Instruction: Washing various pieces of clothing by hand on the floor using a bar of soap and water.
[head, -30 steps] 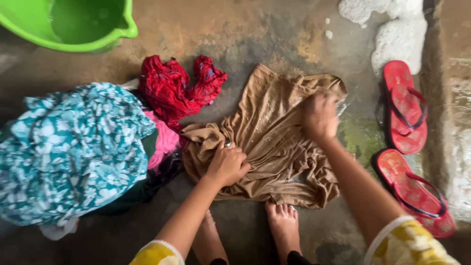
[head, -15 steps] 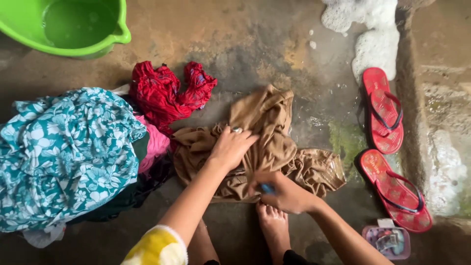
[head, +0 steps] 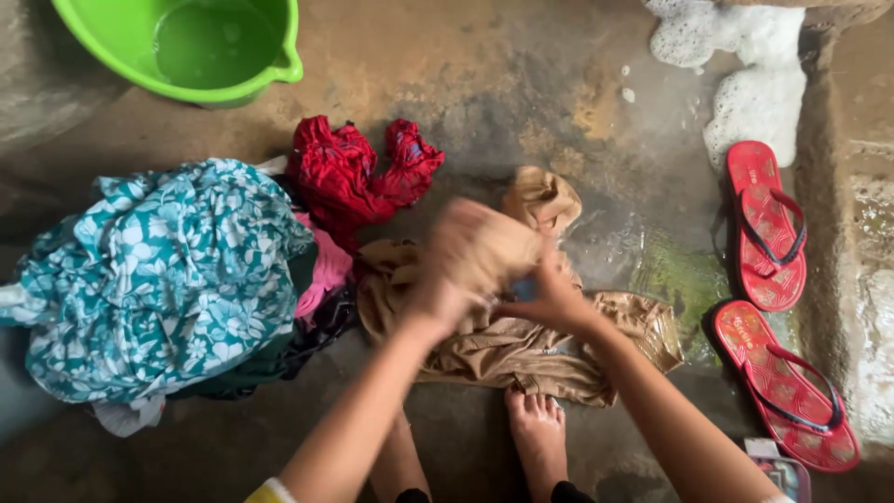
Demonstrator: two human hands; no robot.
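Since half a second ago the left hand (head: 456, 279) has lifted a bunched fold of the wet tan cloth garment (head: 521, 340), both hands clamped on it together, right hand (head: 549, 300) at its 3 o'clock.

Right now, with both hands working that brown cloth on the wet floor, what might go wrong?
The bare feet stand on a wet concrete floor with soap foam nearby, so a slip seems possible. The brown cloth is rubbed straight on rough concrete, which may wear the fabric. The red garment lies against the heap beside the teal floral cloth; while wet, its dye could perhaps bleed. The left hand and right hand are blurred.
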